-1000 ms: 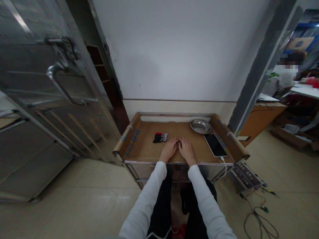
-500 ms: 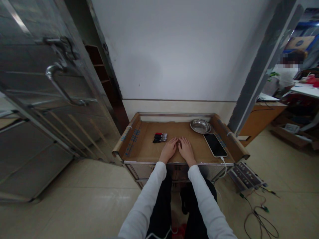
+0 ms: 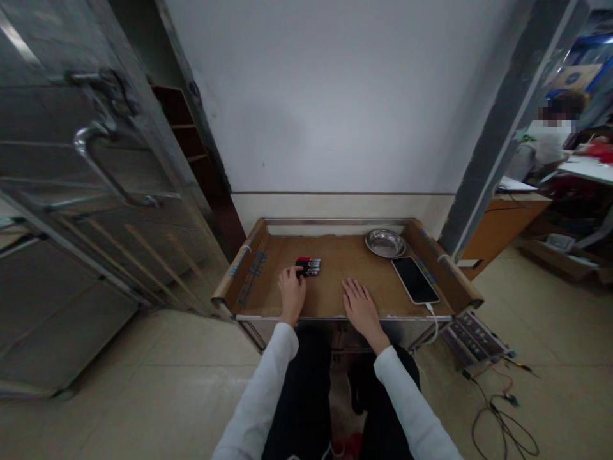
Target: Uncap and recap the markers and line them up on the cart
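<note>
A small row of slim sticks (image 3: 310, 262), black and red with silvery right ends, lies on the cardboard-lined tabletop (image 3: 330, 246). My left hand (image 3: 292, 291) is at the left end of this row. Its thumb and fingers close around the end of the nearest black stick (image 3: 311, 272), partly covering it. My right hand (image 3: 359, 303) rests palm down near the front edge, fingers stretched out, holding nothing. Too small to make out is what kind of sticks these are.
A round metal dish (image 3: 385, 243) stands at the back right. In front of it lies a phone (image 3: 414, 280) with a white cable (image 3: 433, 322) hanging over the edge. Raised cardboard sides (image 3: 447, 271) bound the tabletop. At far right a person (image 3: 550, 137) sits.
My left hand has moved left from beside the right hand to the sticks and closed at the nearest one. My right hand has shifted slightly toward me, still flat.
</note>
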Tool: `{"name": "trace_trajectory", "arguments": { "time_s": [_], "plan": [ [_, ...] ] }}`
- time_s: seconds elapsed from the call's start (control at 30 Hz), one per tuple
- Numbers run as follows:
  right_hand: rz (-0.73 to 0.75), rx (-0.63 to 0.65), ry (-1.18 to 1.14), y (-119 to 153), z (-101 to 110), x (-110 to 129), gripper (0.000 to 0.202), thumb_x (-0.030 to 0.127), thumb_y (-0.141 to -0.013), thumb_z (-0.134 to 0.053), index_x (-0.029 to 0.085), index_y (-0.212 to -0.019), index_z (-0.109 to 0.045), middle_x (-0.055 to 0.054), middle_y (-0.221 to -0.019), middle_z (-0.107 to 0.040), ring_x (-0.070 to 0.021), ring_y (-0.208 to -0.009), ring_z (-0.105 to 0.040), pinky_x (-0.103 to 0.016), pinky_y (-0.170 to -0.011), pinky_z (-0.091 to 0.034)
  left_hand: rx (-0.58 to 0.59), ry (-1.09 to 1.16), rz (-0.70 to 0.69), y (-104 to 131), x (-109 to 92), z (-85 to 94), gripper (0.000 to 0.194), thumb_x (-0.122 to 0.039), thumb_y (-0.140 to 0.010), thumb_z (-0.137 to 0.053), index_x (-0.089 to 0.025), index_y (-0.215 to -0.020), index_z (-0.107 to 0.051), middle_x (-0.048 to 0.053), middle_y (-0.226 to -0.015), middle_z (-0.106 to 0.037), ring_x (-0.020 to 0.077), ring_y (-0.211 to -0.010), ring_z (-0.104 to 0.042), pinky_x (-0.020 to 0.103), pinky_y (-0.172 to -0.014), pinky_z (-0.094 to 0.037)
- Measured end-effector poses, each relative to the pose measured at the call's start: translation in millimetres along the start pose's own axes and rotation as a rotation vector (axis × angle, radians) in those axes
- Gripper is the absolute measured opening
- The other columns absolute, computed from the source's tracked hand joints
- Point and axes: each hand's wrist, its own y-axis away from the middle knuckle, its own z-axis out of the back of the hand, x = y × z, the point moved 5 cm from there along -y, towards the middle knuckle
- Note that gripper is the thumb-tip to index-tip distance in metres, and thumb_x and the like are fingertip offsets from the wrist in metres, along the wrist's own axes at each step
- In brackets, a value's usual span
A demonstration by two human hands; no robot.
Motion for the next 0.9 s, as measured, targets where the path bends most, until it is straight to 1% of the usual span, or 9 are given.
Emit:
{"name": "trace_trajectory", "arguments": {
  "time_s": [0.07, 0.17, 0.27, 0.37, 0.53, 0.6, 0.73, 0.83, 0.9],
  "plan": [
    [-0.009, -0.003, -0.049, 7.2, 3.0, 1.1, 0.046, 0.025, -0.094, -0.027, 0.015, -0.136, -0.045, -0.007, -0.145, -0.041, -0.0214, -0.136, -0.033, -0.042, -0.112, -0.023, 0.019, -0.080, 0.053, -2.2, 16.3, 8.8, 0.025, -0.020, -0.085, -0.050, -0.016, -0.108, -0.058, 0.012, -0.110, -0.057, 0.0276, -0.104, -0.053, 0.042, -0.086, -0.043],
    [-0.054, 0.013, -0.175, 10.1, 11.4, -0.9, 0.042, 0.027, -0.092, -0.033, 0.018, -0.128, -0.053, -0.007, -0.141, -0.046, -0.0218, -0.132, -0.039, -0.042, -0.110, -0.027, 0.153, -0.067, -0.065, -3.7, 27.2, 9.3, 0.021, -0.024, -0.087, -0.050, -0.020, -0.105, -0.060, 0.009, -0.105, -0.058, 0.0252, -0.099, -0.054, 0.039, -0.084, -0.044],
    [-0.082, 0.064, -0.365, 1.5, 22.2, -5.1, 0.034, 0.029, -0.090, -0.037, 0.021, -0.109, -0.065, -0.008, -0.125, -0.060, -0.0215, -0.118, -0.053, -0.040, -0.101, -0.039, 0.200, -0.002, -0.172, -4.2, 30.2, 6.5, 0.020, -0.025, -0.086, -0.053, -0.021, -0.103, -0.062, 0.007, -0.099, -0.059, 0.0222, -0.094, -0.055, 0.035, -0.084, -0.044],
    [-0.125, 0.096, -0.595, -17.2, 27.8, -11.4, 0.033, 0.033, -0.090, -0.039, 0.022, -0.108, -0.064, -0.007, -0.109, -0.067, -0.0187, -0.101, -0.061, -0.034, -0.090, -0.045, 0.235, 0.056, -0.249, -4.1, 24.9, 0.0, 0.016, -0.026, -0.082, -0.059, -0.021, -0.096, -0.065, 0.007, -0.096, -0.059, 0.0220, -0.093, -0.055, 0.035, -0.084, -0.045],
    [-0.229, 0.095, -0.894, -60.4, 11.6, -22.4, 0.030, 0.037, -0.085, -0.048, 0.020, -0.103, -0.063, -0.006, -0.104, -0.067, -0.0148, -0.091, -0.061, -0.027, -0.079, -0.047, 0.336, 0.281, -0.277, -0.7, -0.5, -15.0, 0.012, -0.023, -0.082, -0.059, -0.019, -0.091, -0.067, 0.005, -0.090, -0.062, 0.0183, -0.086, -0.058, 0.032, -0.081, -0.047],
    [-0.353, 0.152, -1.024, -73.8, -2.0, -27.3, 0.031, 0.038, -0.084, -0.048, 0.019, -0.104, -0.063, -0.005, -0.097, -0.067, -0.0122, -0.075, -0.060, -0.023, -0.064, -0.046, 0.367, 0.414, -0.232, -1.6, -13.9, -20.3, 0.016, -0.023, -0.083, -0.059, -0.019, -0.096, -0.066, 0.004, -0.090, -0.061, 0.0139, -0.074, -0.058, 0.028, -0.074, -0.048],
    [-0.434, 0.304, -1.290, -88.2, -18.0, -28.2, 0.029, 0.039, -0.081, -0.053, 0.018, -0.096, -0.065, -0.003, -0.082, -0.067, -0.0107, -0.061, -0.057, -0.019, -0.046, -0.036, 0.275, 0.588, -0.218, -15.1, -45.7, -20.1, 0.019, -0.024, -0.083, -0.058, -0.019, -0.099, -0.066, 0.004, -0.094, -0.060, 0.0127, -0.076, -0.058, 0.026, -0.072, -0.048],
    [-0.463, 0.356, -1.554, -92.0, -22.7, -29.6, 0.021, 0.034, -0.076, -0.060, 0.018, -0.088, -0.065, 0.000, -0.074, -0.066, -0.0090, -0.055, -0.055, -0.020, -0.047, -0.036, 0.245, 0.618, -0.230, -29.8, -69.4, -18.6, 0.019, -0.021, -0.082, -0.059, -0.017, -0.099, -0.065, 0.005, -0.091, -0.060, 0.0138, -0.080, -0.058, 0.027, -0.074, -0.048],
    [-0.501, 0.370, -1.723, -94.3, -27.1, -31.8, 0.016, 0.031, -0.076, -0.061, 0.019, -0.086, -0.064, 0.001, -0.072, -0.065, -0.0084, -0.055, -0.055, -0.020, -0.051, -0.041, 0.228, 0.633, -0.277, -37.0, -84.4, -16.9, 0.029, -0.018, -0.081, -0.058, -0.019, -0.110, -0.060, 0.004, -0.093, -0.059, 0.0137, -0.082, -0.058, 0.027, -0.076, -0.049]
  ]
}}
